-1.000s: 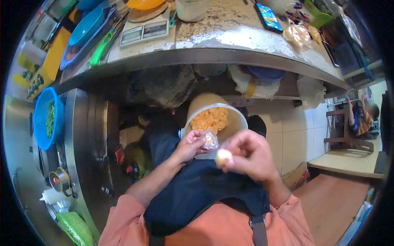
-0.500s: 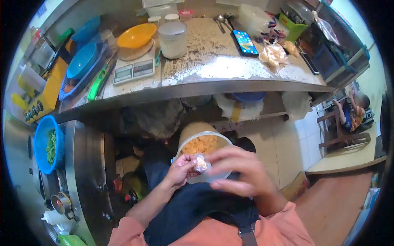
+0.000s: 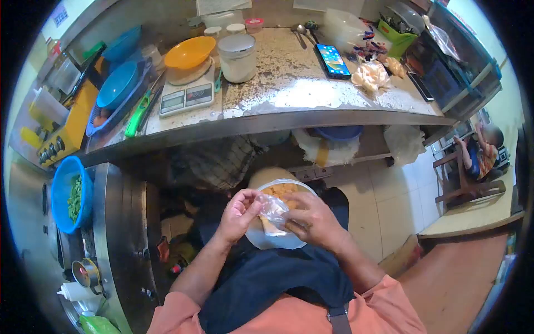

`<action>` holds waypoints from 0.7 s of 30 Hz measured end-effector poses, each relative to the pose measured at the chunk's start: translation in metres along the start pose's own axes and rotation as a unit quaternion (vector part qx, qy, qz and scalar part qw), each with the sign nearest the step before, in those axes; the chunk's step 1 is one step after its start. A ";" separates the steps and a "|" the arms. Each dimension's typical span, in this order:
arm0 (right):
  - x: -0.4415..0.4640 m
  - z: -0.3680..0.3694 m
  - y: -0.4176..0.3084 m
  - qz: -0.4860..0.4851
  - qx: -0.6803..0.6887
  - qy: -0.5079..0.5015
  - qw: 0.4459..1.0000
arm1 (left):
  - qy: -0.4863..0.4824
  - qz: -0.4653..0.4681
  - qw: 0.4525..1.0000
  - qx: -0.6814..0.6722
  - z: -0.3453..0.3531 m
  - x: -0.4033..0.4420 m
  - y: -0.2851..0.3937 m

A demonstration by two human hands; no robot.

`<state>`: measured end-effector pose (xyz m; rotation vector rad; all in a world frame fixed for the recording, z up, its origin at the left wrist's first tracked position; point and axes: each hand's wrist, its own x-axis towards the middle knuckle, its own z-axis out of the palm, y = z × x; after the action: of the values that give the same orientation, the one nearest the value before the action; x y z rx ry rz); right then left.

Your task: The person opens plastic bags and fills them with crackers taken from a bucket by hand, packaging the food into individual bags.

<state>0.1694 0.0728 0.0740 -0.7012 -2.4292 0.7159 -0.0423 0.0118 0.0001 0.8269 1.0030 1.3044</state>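
Over a white bucket (image 3: 266,240) on my lap, both hands grip a small clear plastic bag (image 3: 273,209). My left hand (image 3: 240,216) pinches the bag's left side between thumb and fingers. On the other side, the fingers of my right hand (image 3: 312,219) are closed on its right edge. Whether anything is inside the bag I cannot tell. Orange-yellow pieces (image 3: 278,188) show in the bucket behind the bag; my hands hide part of them.
The counter ahead holds a kitchen scale (image 3: 187,98), an orange bowl (image 3: 190,52), a lidded tub (image 3: 237,58), a phone (image 3: 334,61) and a crumpled heap of plastic bags (image 3: 370,77). At left is a blue basin (image 3: 62,207) with green vegetables. Another person (image 3: 481,151) sits far right.
My right hand has come in from the right and closed on the bag. The bag is now stretched wider between both hands, and my left hand has risen slightly.
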 end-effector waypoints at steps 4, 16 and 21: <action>0.025 -0.016 -0.019 -0.068 -0.057 0.093 0.992 | -0.130 0.057 0.989 -0.029 0.015 -0.001 0.010; 0.051 -0.019 -0.013 -0.129 -0.094 0.061 0.985 | -0.139 0.062 0.986 0.071 0.039 -0.002 0.018; 0.052 -0.009 -0.010 -0.123 -0.099 0.043 0.987 | -0.125 0.144 0.890 0.415 0.048 0.011 -0.001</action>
<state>0.1329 0.0993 0.1033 -0.4828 -2.4701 0.3434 0.0027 0.0253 0.0152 1.8072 1.2679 0.9381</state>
